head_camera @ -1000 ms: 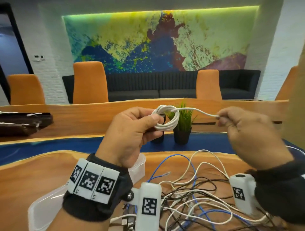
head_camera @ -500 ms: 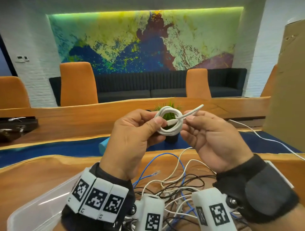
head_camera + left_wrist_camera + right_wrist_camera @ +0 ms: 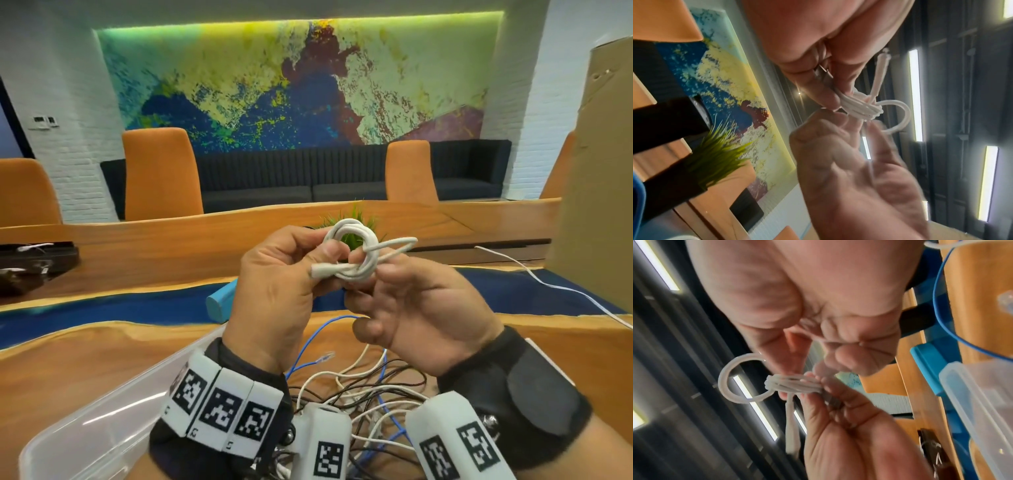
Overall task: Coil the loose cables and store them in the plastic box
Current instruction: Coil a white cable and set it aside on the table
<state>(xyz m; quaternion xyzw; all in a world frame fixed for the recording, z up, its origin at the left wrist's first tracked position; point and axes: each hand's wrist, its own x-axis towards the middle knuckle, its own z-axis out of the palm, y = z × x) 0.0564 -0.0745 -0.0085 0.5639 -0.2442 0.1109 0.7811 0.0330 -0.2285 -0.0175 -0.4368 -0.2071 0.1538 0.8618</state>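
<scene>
A white cable (image 3: 354,248) is wound into a small coil and held up in front of me, above the table. My left hand (image 3: 318,260) pinches the coil's left side between thumb and fingers. My right hand (image 3: 383,274) pinches its right side, where a short loop (image 3: 406,242) of the tail sticks out. The plug end (image 3: 322,270) pokes out leftward across the coil. The left wrist view shows the coil (image 3: 861,108) between both hands' fingertips, as does the right wrist view (image 3: 793,384). The clear plastic box (image 3: 85,428) sits at the lower left.
A tangle of loose white, blue and black cables (image 3: 359,387) lies on the wooden table below my hands. A blue object (image 3: 219,303) and a potted plant (image 3: 352,236) stand behind. Brown cardboard (image 3: 599,171) rises at the right, with a white cable (image 3: 548,284) beside it.
My right hand moved in from the right, where it held the tail stretched out. The tail now wraps round the coil, with its plug end out to the left.
</scene>
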